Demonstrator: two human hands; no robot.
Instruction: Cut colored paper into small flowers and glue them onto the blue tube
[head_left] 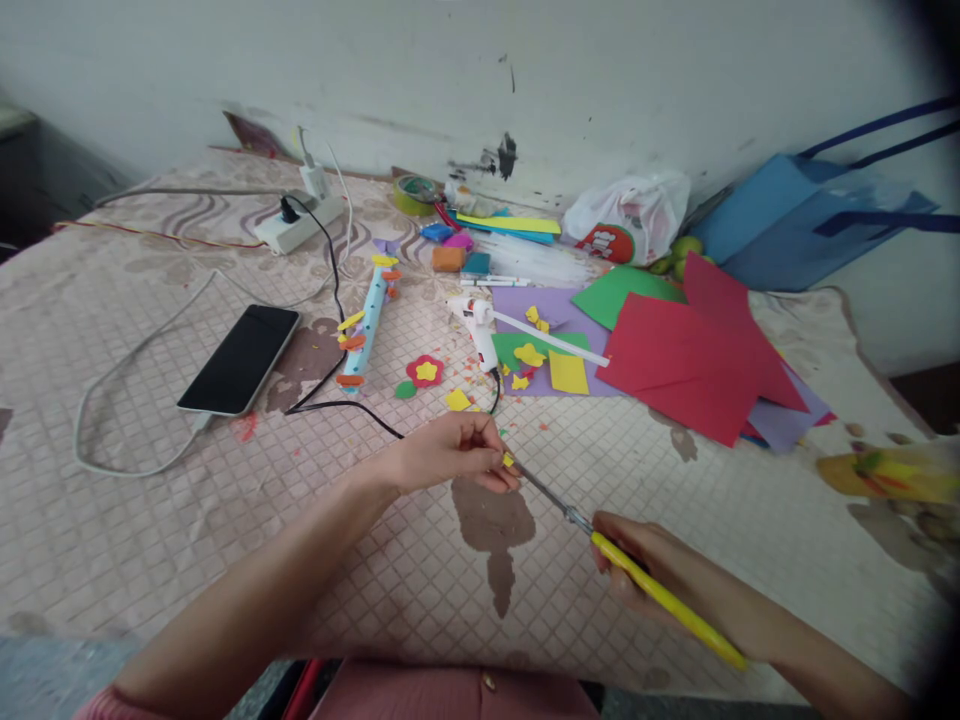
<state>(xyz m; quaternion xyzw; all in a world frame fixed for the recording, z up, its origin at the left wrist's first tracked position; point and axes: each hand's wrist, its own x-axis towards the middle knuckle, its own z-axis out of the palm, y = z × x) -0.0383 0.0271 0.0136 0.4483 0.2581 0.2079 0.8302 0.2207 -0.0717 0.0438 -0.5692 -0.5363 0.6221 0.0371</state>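
My left hand (454, 452) pinches a small yellow foam piece (508, 460) between thumb and fingers. Fingers of my right hand (637, 565) are wrapped round the yellow-handled scissors (667, 598). The metal blades point up and left, and their tips meet the yellow piece. Just beyond my left hand lie a yellow square (457, 400), a red flower with a yellow centre (426, 371) and a green leaf shape (406, 389). A white glue gun (480, 335) rests behind them, a clear glue stick in its back end.
A light-blue strip with coloured pieces (365, 325) stands left of centre. A phone (241, 360) lies at left, its cable looping on the table. A power strip (300, 228) sits behind. Red sheets (682, 365), a plastic bag (630, 215) and a blue bag (817, 220) are at right.
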